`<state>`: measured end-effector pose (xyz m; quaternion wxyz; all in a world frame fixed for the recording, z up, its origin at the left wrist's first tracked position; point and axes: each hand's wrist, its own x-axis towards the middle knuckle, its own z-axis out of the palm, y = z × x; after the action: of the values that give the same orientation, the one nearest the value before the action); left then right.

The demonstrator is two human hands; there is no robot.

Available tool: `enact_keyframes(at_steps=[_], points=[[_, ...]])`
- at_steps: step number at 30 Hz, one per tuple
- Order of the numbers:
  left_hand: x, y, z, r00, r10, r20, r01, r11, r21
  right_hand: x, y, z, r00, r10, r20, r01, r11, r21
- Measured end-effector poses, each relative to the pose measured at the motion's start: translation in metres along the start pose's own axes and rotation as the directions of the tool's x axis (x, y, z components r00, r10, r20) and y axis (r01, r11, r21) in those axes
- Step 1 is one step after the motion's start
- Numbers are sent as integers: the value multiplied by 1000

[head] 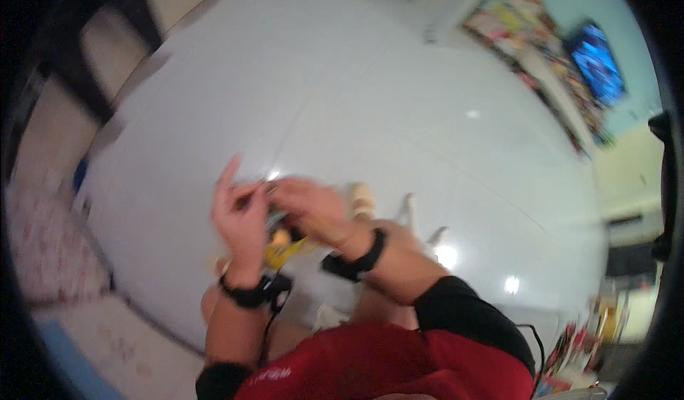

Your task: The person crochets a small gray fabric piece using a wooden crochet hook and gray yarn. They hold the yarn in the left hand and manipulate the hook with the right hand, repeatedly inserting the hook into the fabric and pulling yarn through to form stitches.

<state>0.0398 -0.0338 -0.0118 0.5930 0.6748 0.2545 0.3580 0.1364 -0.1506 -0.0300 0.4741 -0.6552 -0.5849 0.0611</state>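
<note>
My left hand (243, 223) and my right hand (315, 207) meet at the fingertips, left of the picture's middle, and both are blurred. Between the fingers there seems to be something small and dark, too blurred to name. The left index finger points up, away from the other fingers. Just below the hands are a yellow item (286, 253) and a small orange one (280, 237), with something dark beside them; what these are cannot be told. Each wrist wears a black band.
A pale, glossy tiled floor (342, 90) spreads out before me. Dark furniture legs (85, 79) stand at the upper left. A lit screen (598, 63) and a cluttered shelf (534, 42) are at the upper right. Mixed items (574, 352) lie at the lower right.
</note>
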Motion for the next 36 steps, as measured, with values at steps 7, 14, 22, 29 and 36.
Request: enact_keyframes(at_steps=[7, 14, 22, 29, 36], points=[[4, 8, 4, 942, -303, 148, 334, 778, -533, 9, -12, 2, 908, 73, -412, 86, 931, 356], [6, -8, -16, 852, -267, 450, 516, 573, -637, 9, -6, -1, 926, 334, -176, -135, 730, 670], [6, 5, 4, 933, -311, 181, 358, 765, -536, 9, -15, -7, 932, -209, -294, 142, 962, -235], [8, 7, 0, 967, -233, 106, 256, 901, -351, 9, -19, -1, 907, -175, -384, 140, 983, -118], [8, 4, 2, 971, -220, 97, 240, 920, -311, 6, -20, -3, 924, 110, -366, -4, 961, 278]])
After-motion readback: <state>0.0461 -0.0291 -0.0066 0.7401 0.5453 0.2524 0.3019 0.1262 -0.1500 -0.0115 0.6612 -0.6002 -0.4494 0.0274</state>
